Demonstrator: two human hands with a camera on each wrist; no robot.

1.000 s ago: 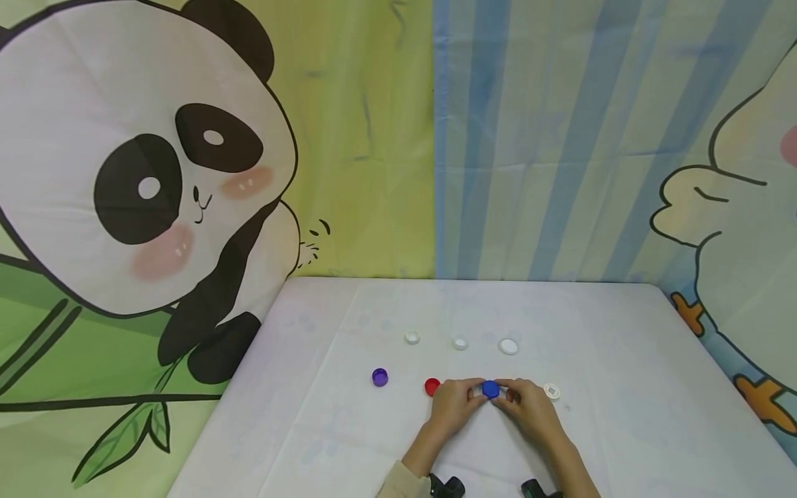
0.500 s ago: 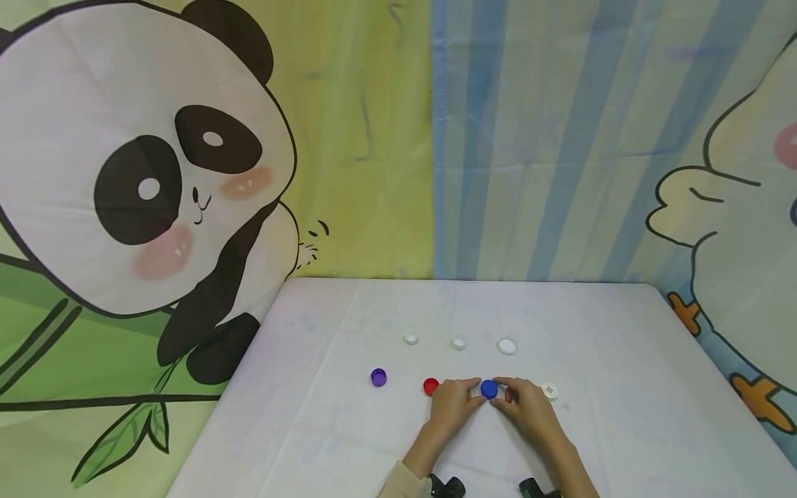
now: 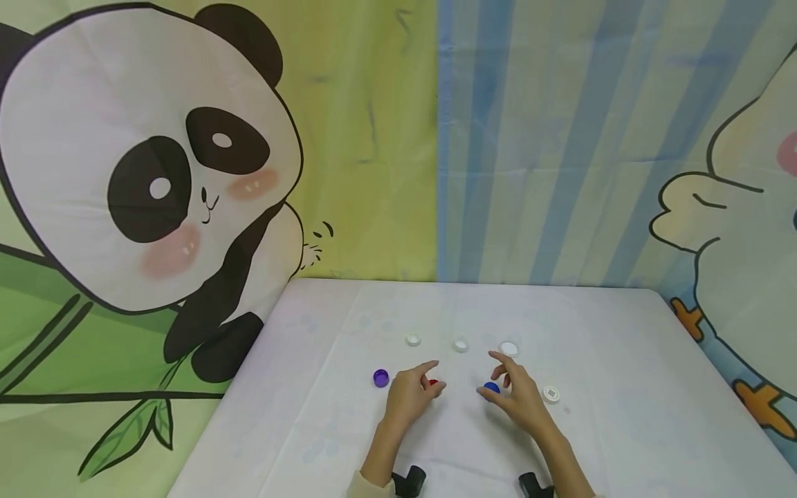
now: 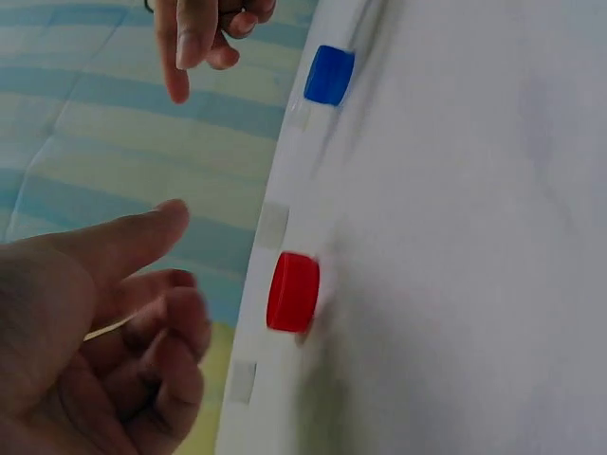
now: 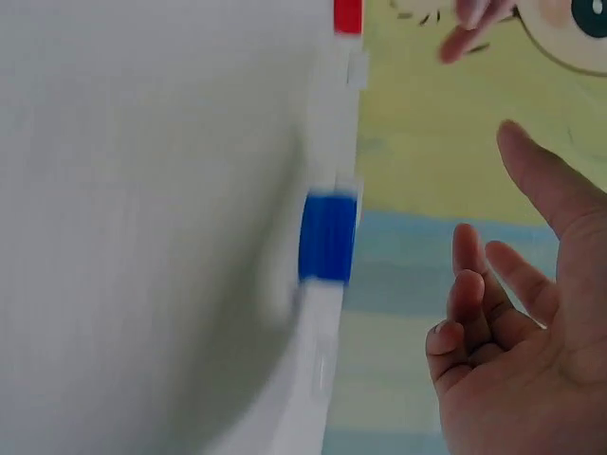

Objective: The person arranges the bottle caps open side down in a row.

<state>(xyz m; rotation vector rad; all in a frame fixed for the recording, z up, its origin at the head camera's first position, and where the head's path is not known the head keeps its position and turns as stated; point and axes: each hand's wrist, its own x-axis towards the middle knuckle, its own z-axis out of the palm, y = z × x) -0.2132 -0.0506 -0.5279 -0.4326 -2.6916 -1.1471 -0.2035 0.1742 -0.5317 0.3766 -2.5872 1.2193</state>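
Note:
A blue bottle cap (image 5: 328, 237) rests on the white table, apart from the fingers of my right hand (image 3: 519, 400), which are parted above it. My left hand (image 3: 406, 395) hovers over a red bottle cap (image 4: 294, 292), partly hiding it in the head view. Neither hand holds anything; the thumb and forefinger of each are spread. A purple cap (image 3: 381, 377) lies to the left of my left hand, and a white ringed cap (image 3: 551, 395) to the right of my right hand.
Farther back on the table (image 3: 336, 429) lie three white caps: one at left (image 3: 413, 339), a middle one (image 3: 461, 345), and a larger one (image 3: 508, 348) close to my right fingertips. Printed curtains (image 3: 367, 138) hang behind the table's far edge.
Both hands pinched the blue cap from its two sides before and have let go. My left hand has moved left to the red cap; my right hand has lifted slightly off the blue one.

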